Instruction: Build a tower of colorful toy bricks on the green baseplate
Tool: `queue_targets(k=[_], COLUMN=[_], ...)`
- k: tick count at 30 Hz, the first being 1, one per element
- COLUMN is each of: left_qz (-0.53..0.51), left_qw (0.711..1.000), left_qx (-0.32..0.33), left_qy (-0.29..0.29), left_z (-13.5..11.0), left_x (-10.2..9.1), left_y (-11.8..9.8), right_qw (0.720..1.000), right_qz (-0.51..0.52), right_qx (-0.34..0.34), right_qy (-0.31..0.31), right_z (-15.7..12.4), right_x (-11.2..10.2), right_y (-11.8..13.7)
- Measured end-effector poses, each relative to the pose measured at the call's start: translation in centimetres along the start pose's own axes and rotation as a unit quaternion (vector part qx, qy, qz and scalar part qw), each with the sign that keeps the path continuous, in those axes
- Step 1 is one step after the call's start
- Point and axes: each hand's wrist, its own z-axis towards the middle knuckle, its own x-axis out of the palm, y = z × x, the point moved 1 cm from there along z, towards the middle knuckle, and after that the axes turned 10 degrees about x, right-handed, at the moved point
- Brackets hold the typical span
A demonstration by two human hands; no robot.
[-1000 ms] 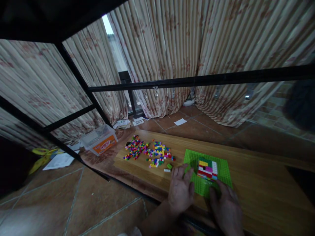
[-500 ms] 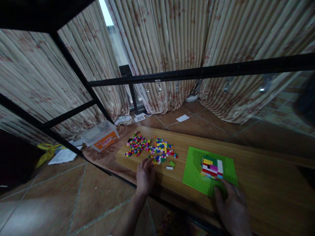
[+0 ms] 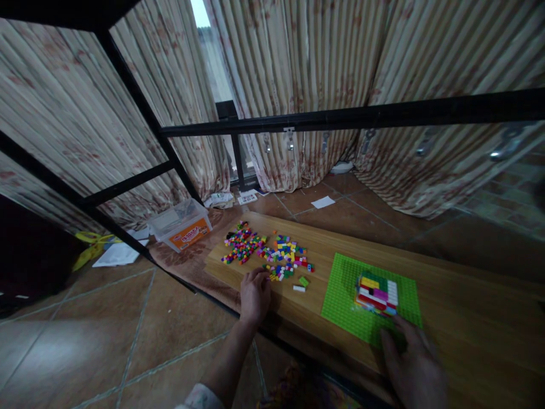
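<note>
Fingers of the left hand [image 3: 255,297] are sitting curled and narrow at the nearest loose bricks [image 3: 292,257], toward the near edge of the worktop [image 3: 468,318]; cannot tell whether they are holding one. Right hand [image 3: 418,358]: thumb and forefinger are standing apart at the near-right corner of the brick build [image 3: 380,295]; contact is not showing clearly. Brick build is sitting on the green baseplate [image 3: 340,301], farther right along that edge. Possible trouble: left wrist brushing loose bricks off the edge; right fingers pressing one side, tipping the brick build.
</note>
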Motion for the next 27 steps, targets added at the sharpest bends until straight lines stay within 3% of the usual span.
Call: queue_targets(k=[20,27], left_qz=[-0.013,-0.084], left_qw=[0.999,0.995], left_qx=[0.044,-0.032], left_qy=[-0.025,-0.045], left_z=[0.2,0.6], left_x=[0.8,-0.3], left_y=[-0.5,-1.7], right_qw=[1.000,1.000], right_qz=[-0.007,0.015], right_qx=[0.001,0.012], right_qy=[-0.023,-0.020], right_z=[-0.3,-0.3], right_x=[0.3,0.3], right_y=[1.2,1.6])
